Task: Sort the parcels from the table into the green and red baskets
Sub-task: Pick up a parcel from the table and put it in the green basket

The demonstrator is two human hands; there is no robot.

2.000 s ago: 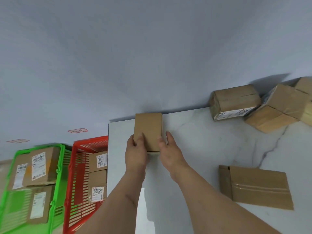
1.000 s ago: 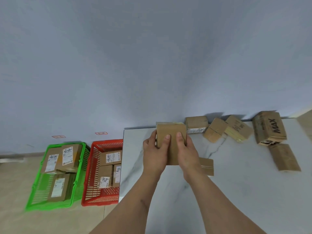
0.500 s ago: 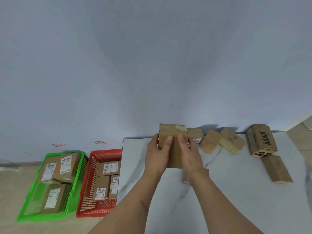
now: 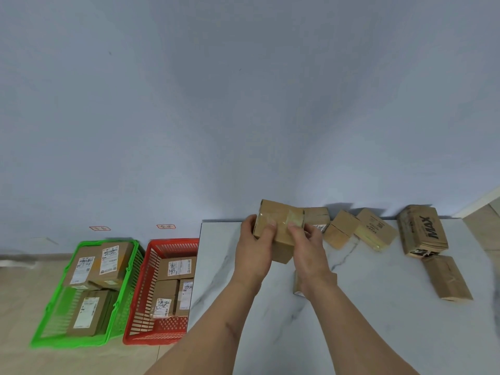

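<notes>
Both hands held one small brown parcel (image 4: pixel 278 228) lifted clear of the white marble table (image 4: pixel 378 307), over its far left part. The left hand (image 4: pixel 253 253) gripped the parcel's left side, thumb round the far edge and fingers curled onto the near face; the right hand (image 4: pixel 308 250) pinched its right side the same way. Compared with two seconds earlier, when the parcel lay flat on the table under the fingertips, it had been raised and tipped, so that a taped face now showed toward the camera. No shipping label was visible on that face, so the person was probably turning it to find one before choosing a basket. The red basket (image 4: pixel 173 243) stood on the floor just left of the table, with the green basket (image 4: pixel 105 243) beyond it, further left; both already held several labelled parcels. More parcels waited along the table's far edge to the right, among them a box printed MAX (image 4: pixel 422 231), so much sorting remained.
</notes>
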